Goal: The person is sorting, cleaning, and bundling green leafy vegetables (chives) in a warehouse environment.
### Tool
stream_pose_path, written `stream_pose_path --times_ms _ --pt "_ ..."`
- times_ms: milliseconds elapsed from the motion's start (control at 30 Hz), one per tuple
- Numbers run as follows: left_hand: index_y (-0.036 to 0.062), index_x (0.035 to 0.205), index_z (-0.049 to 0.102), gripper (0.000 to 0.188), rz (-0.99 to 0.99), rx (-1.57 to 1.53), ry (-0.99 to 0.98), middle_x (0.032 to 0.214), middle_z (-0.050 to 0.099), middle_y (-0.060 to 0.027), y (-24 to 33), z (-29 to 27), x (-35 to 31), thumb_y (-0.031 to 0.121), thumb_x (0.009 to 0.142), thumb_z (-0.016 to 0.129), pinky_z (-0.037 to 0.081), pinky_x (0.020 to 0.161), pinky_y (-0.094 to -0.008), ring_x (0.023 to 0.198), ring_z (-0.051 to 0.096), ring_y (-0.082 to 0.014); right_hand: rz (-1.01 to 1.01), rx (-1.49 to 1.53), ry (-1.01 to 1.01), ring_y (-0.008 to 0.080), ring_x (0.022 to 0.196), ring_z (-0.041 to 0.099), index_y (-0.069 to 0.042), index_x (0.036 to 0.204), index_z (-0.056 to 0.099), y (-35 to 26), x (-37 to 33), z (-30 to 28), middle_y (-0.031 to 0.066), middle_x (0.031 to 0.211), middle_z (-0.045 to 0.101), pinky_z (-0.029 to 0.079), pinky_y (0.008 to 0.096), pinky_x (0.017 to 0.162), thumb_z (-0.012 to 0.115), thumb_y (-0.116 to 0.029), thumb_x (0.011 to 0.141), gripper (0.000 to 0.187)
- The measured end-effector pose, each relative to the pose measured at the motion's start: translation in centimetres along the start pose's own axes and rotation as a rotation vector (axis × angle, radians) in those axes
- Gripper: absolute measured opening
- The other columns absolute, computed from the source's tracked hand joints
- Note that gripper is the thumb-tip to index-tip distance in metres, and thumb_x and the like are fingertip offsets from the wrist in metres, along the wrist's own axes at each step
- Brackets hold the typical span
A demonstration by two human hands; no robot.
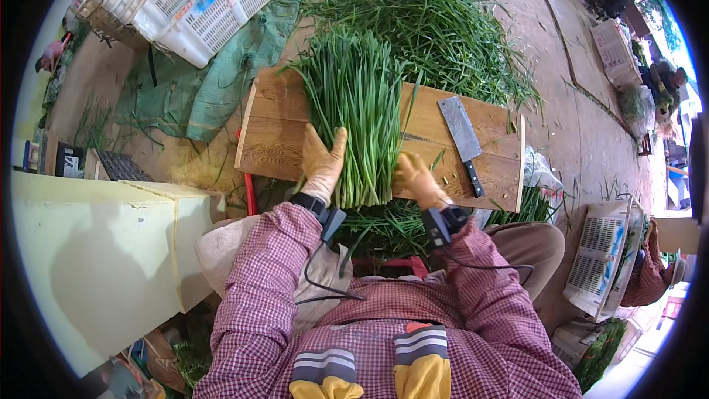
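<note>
A thick bunch of green garlic chives (358, 118) lies lengthwise on a wooden board (277, 118), pale cut ends toward me and leafy tips away. Along its left side rests my left hand (323, 161), thumb and fingers apart, touching the stalks. My right hand (422, 179) is beside the lower right of the bunch, fingers loosely bent and apart; whether they touch the stalks I cannot tell. Both hands look covered in thin yellowish gloves. To the right on the board lies a cleaver (459, 129) with a black handle pointing toward me.
Beyond the board spreads a big heap of loose chives (436, 29). A white plastic crate (210, 4) stands on green sheeting (203, 100) at the far left. A pale low wall (103, 251) flanks me on the left. Another crate (602, 255) is at the right.
</note>
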State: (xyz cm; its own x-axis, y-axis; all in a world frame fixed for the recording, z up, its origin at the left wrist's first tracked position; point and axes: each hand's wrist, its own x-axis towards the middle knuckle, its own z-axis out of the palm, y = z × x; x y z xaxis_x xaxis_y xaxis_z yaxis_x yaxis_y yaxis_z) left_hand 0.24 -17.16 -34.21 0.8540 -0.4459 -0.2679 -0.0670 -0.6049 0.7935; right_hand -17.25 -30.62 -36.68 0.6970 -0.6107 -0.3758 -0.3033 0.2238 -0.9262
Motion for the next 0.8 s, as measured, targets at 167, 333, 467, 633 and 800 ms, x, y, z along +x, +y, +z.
stream_pose_path --times_ms 167,333,467,633,800 --pt "-0.0104 0.156 0.018 0.129 0.075 -0.501 -0.108 0.153 0.037 -0.0322 0.7 1.5 0.2 0.056 0.071 0.089 0.039 0.115 -0.041 0.14 0.044 -0.0393 -0.257 -0.26 0.063 0.0503 0.117 0.06 0.011 0.144 0.041 5.4 2.8 7.6 0.0384 0.125 0.06 0.051 0.0451 0.099 0.053 -0.033 0.103 0.062" --pt "-0.0051 0.158 0.017 0.13 0.095 -0.038 0.005 0.152 0.039 -0.0286 -0.1 1.2 0.5 0.048 0.066 0.092 0.036 0.115 -0.0466 0.139 0.041 -0.0429 -0.107 -0.622 0.066 0.0432 0.105 0.065 0.006 0.136 0.049 1.7 1.6 7.7 0.0322 0.124 0.061 0.055 0.0427 0.087 0.052 -0.026 0.104 0.046" --pt "-0.0039 0.159 0.014 0.135 0.024 0.19 -0.018 0.156 0.035 -0.0282 1.0 1.0 -0.2 0.059 0.066 0.088 0.031 0.118 -0.0497 0.142 0.035 -0.0446 -0.148 -0.839 -0.137 0.0463 0.101 0.067 0.001 0.133 0.055 -3.3 0.2 4.9 0.0328 0.107 0.068 0.055 0.0483 0.085 0.059 -0.04 0.099 0.053" --pt "-0.0029 0.16 0.012 0.137 0.061 0.184 0.023 0.164 0.023 -0.0285 1.1 0.8 -0.6 0.062 0.066 0.087 0.02 0.125 -0.0468 0.152 0.023 -0.041 0.023 -1.022 -0.176 0.0424 0.1 0.069 -0.005 0.134 0.061 -9.7 -6.7 -1.8 0.0252 0.105 0.072 0.055 0.0466 0.085 0.059 -0.042 0.098 0.051" --pt "-0.0053 0.16 0.01 0.135 0.233 0.338 0.154 0.165 0.015 -0.0315 0.4 0.8 0.8 0.069 0.072 0.08 0.014 0.126 -0.0454 0.155 0.014 -0.0407 -0.414 -0.863 0.093 0.0377 0.082 0.069 -0.008 0.132 0.063 -16.1 -19.2 -10.2 0.0178 0.091 0.071 0.055 0.0442 0.073 0.068 -0.023 0.094 0.042"
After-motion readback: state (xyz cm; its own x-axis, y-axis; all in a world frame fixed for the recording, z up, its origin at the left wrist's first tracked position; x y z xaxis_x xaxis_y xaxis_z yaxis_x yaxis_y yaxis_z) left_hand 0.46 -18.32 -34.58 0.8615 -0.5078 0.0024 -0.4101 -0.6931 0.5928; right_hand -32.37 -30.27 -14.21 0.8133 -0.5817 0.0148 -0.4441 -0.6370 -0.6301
